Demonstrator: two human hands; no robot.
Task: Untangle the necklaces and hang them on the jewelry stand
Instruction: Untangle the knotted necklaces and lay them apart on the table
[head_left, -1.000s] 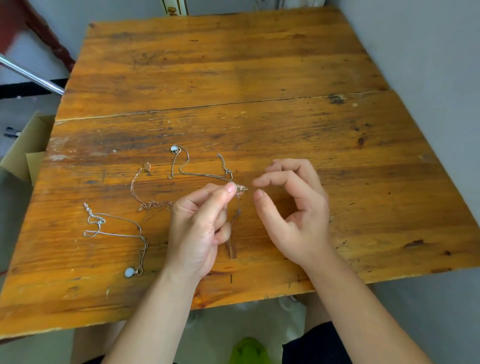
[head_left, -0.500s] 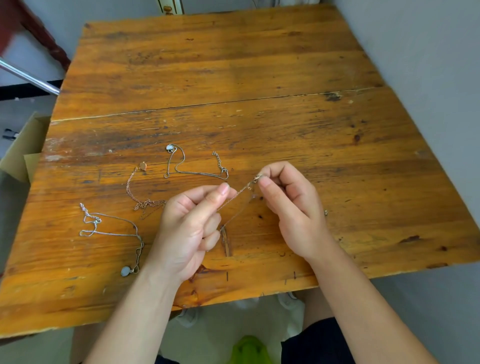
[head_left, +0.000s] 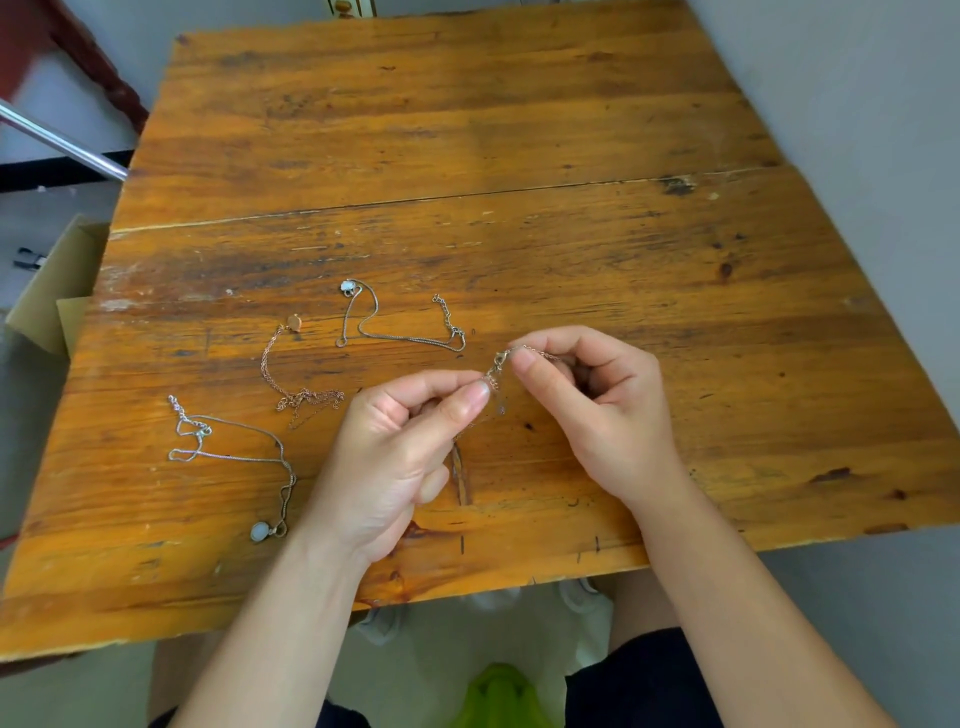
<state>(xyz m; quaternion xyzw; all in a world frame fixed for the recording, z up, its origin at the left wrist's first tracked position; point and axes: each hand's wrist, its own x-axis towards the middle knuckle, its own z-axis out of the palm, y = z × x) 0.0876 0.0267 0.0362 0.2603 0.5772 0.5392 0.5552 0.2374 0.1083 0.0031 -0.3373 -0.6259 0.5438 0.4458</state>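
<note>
Both hands hold one thin rose-gold necklace just above the wooden table. My left hand pinches the chain between thumb and forefinger. My right hand pinches the end with the small clasp, a short way to the right. Part of the chain hangs down between the hands and is hard to make out. Three other necklaces lie flat to the left: a silver one with a pale pendant near the front, a rose-gold one with a round disc, and a silver one with a small pendant. No jewelry stand is in view.
A cardboard box stands on the floor at the table's left edge. A metal bar runs diagonally at the far left. A grey wall borders the table on the right. My shoes show under the front edge.
My right hand, open a second ago, has closed on the clasp end. The hands first drew the chain out between them, then came closer together.
</note>
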